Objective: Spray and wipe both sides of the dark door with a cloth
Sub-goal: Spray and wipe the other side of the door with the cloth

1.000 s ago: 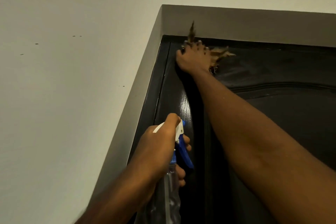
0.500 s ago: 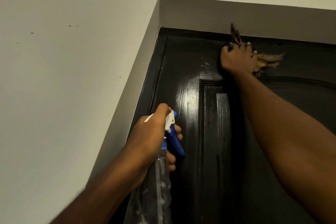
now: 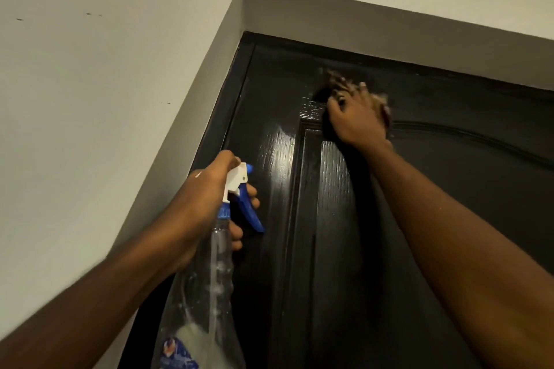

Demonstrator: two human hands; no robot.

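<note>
One frayed cloth [image 3: 381,101] touches glossy, grained door [image 3: 449,189].

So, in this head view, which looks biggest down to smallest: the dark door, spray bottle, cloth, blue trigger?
1. dark door.
2. spray bottle, enlarged by nearness to the camera.
3. cloth and blue trigger look alike; the cloth is blurred and mostly hidden under the right hand, so unranked.

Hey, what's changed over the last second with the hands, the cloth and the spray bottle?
The right hand, gripping the cloth against the dark door, swept right along the top rail from the upper left corner, then dropped slightly onto the panel's top moulding. The left hand kept holding the spray bottle; nothing was let go.
</note>
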